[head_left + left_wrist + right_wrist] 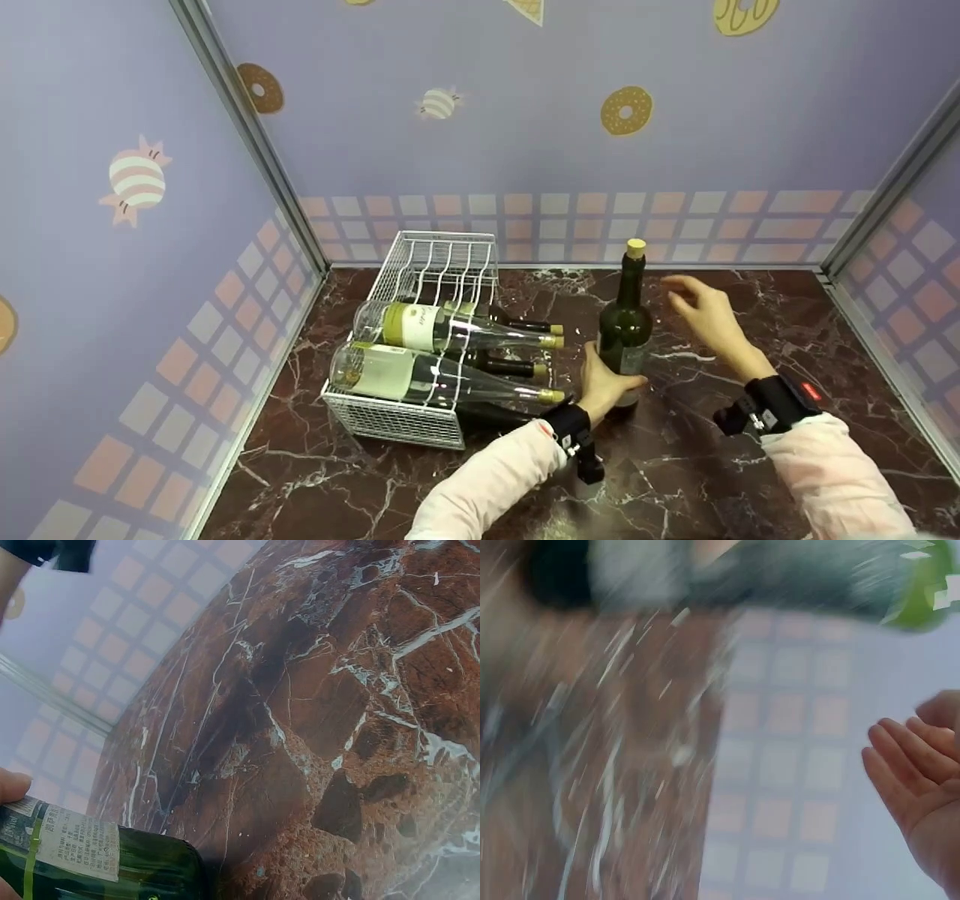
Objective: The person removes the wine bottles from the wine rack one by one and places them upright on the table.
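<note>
A dark green corked wine bottle (628,322) stands upright on the marble table (750,450). My left hand (606,381) grips its lower body from the left; the left wrist view shows the bottle's base and label (90,855) beside a fingertip (11,784). My right hand (701,309) hovers just right of the bottle's shoulder, fingers relaxed and spread, holding nothing. The right wrist view is blurred, but the right hand's fingers (911,765) show loosely extended with the green bottle (840,577) above them.
A white wire rack (420,337) lies to the left with several clear and dark bottles (450,330) lying in it, necks pointing right. Purple patterned walls (525,135) enclose the table on three sides.
</note>
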`<action>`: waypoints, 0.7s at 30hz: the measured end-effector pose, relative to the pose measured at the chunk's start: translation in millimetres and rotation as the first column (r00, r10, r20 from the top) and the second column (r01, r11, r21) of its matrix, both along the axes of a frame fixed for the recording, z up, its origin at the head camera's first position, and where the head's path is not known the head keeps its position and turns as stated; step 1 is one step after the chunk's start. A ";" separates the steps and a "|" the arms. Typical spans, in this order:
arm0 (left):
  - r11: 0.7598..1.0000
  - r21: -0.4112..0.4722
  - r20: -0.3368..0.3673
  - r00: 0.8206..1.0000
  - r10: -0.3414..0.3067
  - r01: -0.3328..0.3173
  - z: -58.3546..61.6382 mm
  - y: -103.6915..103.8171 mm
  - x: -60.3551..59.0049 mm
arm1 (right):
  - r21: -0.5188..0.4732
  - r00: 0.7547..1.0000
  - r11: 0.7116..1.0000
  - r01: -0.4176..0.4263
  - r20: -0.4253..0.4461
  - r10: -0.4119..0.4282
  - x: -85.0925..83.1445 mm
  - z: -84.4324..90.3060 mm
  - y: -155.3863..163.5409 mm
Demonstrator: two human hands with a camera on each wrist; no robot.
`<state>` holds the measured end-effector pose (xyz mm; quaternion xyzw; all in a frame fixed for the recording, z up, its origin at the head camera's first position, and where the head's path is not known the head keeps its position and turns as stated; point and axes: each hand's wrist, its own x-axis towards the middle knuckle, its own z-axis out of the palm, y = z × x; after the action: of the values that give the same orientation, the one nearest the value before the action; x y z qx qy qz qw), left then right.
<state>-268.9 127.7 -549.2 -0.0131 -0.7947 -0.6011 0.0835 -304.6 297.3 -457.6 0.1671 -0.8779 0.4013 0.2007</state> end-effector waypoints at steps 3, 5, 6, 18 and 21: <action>1.000 0.000 0.007 1.000 0.012 -0.012 1.3 -1.6 -1.2 | -0.142 0.999 0.989 -0.036 0.016 0.039 4.7 14.7 -11.3; 1.000 -0.003 0.013 1.000 0.016 -0.016 2.9 -2.1 -1.7 | -0.217 0.996 0.973 -0.081 0.028 0.089 10.6 25.4 -20.1; 1.000 -0.009 0.016 1.000 0.016 -0.016 3.8 -2.2 -1.9 | -0.239 0.993 0.966 -0.100 0.033 0.111 13.9 30.3 -24.4; 1.000 0.017 0.005 1.000 0.001 -0.001 10.6 -3.6 -2.5 | -0.223 0.982 0.968 -0.116 0.121 0.146 27.1 63.9 -70.1; 0.999 0.031 -0.002 1.000 -0.009 0.009 11.0 -2.5 -1.6 | -0.260 0.982 0.958 -0.118 0.114 0.152 25.3 66.2 -77.9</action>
<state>-270.5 125.2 -538.2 -0.0158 -0.7852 -0.6137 0.0816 -279.3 219.4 -391.3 0.1726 -0.8177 0.5327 0.1334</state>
